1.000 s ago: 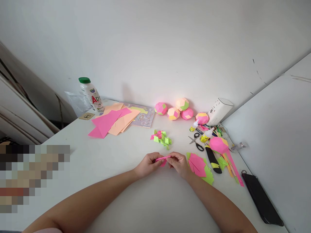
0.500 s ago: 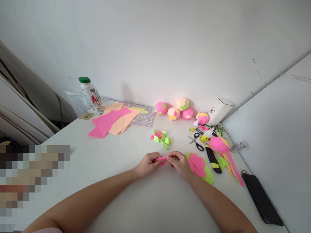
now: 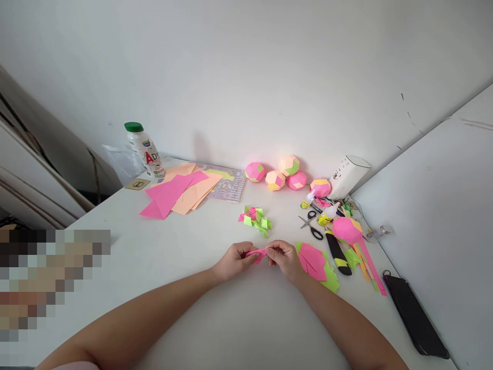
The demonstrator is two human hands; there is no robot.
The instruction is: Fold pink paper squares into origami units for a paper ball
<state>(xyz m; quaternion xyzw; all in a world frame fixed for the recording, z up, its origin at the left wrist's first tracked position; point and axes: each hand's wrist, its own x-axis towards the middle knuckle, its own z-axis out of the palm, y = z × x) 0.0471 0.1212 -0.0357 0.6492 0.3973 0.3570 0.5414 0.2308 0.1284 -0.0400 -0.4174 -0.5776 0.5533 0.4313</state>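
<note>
A small folded piece of pink paper [image 3: 257, 255] is pinched between my two hands above the front of the white table [image 3: 185, 329]. My left hand [image 3: 233, 263] grips its left end between thumb and fingers. With thumb and fingertips, my right hand [image 3: 285, 259] holds the right end, hiding part of it. Just beyond lie folded green and pink paper pieces [image 3: 259, 222] in a small heap. Beside my right wrist, pink paper shapes [image 3: 314, 263] rest on green ones [image 3: 330, 280].
Scissors [image 3: 311, 226], glue bottles [image 3: 328, 215] and a black-yellow cutter [image 3: 338, 253] lie at right, near a black phone case [image 3: 416, 316]. Several paper balls [image 3: 275, 180] line the wall. Pink sheets [image 3: 169, 195], a booklet [image 3: 231, 185] and a green-capped bottle [image 3: 145, 150] are at back left.
Almost nothing differs. Both hands stay in the same place, and the pink paper between them has shifted only very slightly.
</note>
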